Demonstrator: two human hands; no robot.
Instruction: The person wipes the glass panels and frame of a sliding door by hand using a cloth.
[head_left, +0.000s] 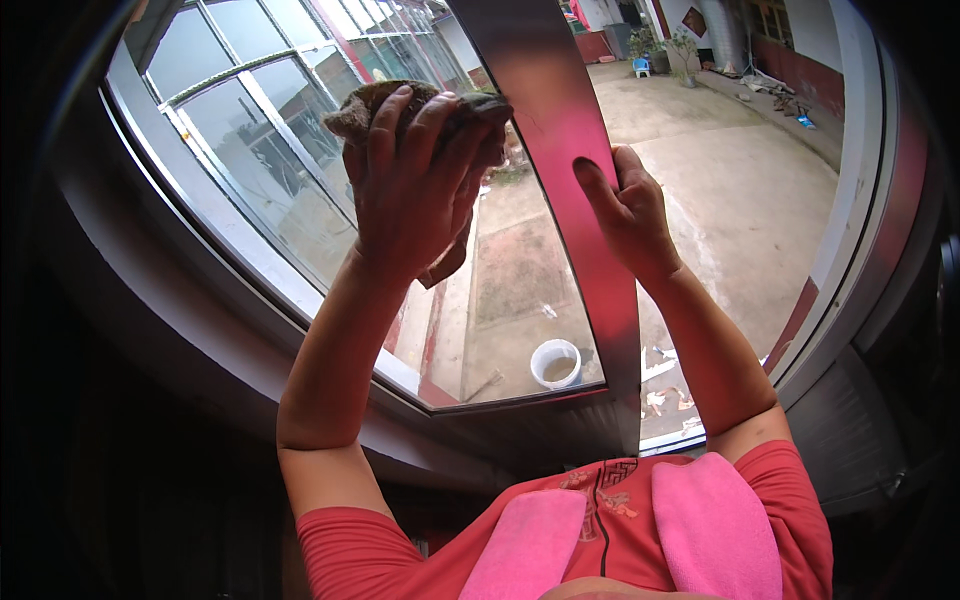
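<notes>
My left hand (416, 165) is raised at the upper left of centre and presses a damp-looking brown cloth (356, 112) on the glass pane (517, 262) of a door or window sash. A loose end of the cloth hangs below the palm. To the right, my right hand (637, 202) grips the edge of the dark metal frame (574, 172), its thumb on the near face and its fingers around the far side. The frame's shiny surface reflects pink and red.
Beyond the glass, a white bucket (556, 364) with murky liquid stands on the concrete ground. Paper scraps (664, 397) lie near the threshold. A wide sill (202, 300) curves along the left. Farther out are potted plants (682, 52) and a small blue stool (641, 67).
</notes>
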